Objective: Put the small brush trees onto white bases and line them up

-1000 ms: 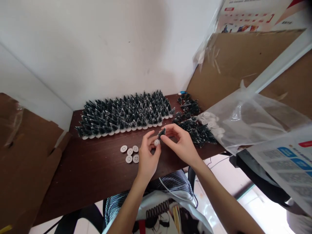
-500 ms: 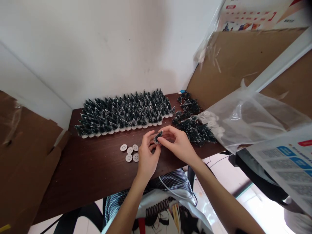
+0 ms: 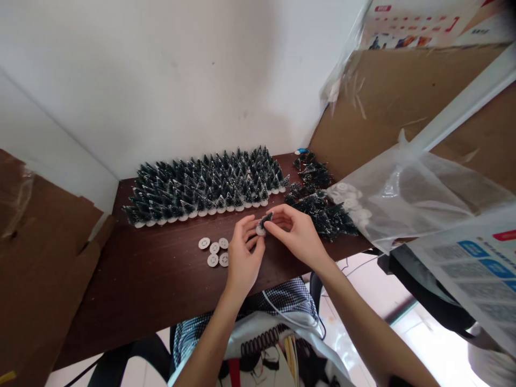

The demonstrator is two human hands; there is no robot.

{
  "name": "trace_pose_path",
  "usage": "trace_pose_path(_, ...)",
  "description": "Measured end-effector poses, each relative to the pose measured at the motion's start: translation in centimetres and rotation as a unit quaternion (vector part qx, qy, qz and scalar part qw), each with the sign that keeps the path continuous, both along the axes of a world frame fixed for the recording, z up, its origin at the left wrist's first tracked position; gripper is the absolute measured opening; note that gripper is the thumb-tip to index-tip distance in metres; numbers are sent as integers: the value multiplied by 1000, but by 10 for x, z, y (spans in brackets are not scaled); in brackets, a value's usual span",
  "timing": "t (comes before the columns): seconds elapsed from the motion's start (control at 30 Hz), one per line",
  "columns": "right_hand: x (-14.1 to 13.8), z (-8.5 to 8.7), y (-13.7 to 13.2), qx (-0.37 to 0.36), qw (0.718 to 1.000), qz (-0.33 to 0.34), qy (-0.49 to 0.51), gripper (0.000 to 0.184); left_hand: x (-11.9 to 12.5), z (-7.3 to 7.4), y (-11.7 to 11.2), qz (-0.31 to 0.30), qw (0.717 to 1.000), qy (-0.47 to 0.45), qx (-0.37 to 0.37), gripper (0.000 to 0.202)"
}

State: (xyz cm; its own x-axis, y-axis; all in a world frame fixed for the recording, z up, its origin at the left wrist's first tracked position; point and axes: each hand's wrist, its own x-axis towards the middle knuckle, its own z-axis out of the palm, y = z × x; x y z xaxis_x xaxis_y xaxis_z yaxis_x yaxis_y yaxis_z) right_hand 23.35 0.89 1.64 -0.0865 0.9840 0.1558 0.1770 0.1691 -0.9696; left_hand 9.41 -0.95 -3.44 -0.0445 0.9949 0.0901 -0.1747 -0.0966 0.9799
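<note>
Closest to me, my two hands met over the front part of the dark table (image 3: 153,290). My left hand (image 3: 243,260) was curled, with its thumb and first fingers pinched on a small white round base (image 3: 260,231). My right hand (image 3: 301,236) was curled too, with its fingertips pinched on a tiny green tree (image 3: 266,218). The tree leaned to the right and its bottom end touched the base. My fingers hid the stem, so I could not tell if it was in the hole.

I think the good way was to hold the base flat and firm, grip the tree low down, and push straight, not sideways. A soft grip seemed best, so the frosty bristles did not get squashed.

Just left of my left hand lay five loose white bases (image 3: 214,248), close together. To the right lay a heap of loose trees (image 3: 324,215). Beside the heap was a clear plastic bag (image 3: 407,196) with more white bases inside. Farther back, by the wall, rows of finished trees (image 3: 209,185) stood upright.
</note>
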Motion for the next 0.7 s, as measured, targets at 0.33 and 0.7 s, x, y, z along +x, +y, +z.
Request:
trace_pose_path(0.33, 0, 0, 1, 11, 1000, 0, -19, 15, 0, 0, 0, 4, 1000, 8, -2, 44)
trace_pose_path(0.7, 0, -1, 2, 6, 1000, 2, -22, 15, 0, -1, 0, 5, 1000, 9, -6, 43)
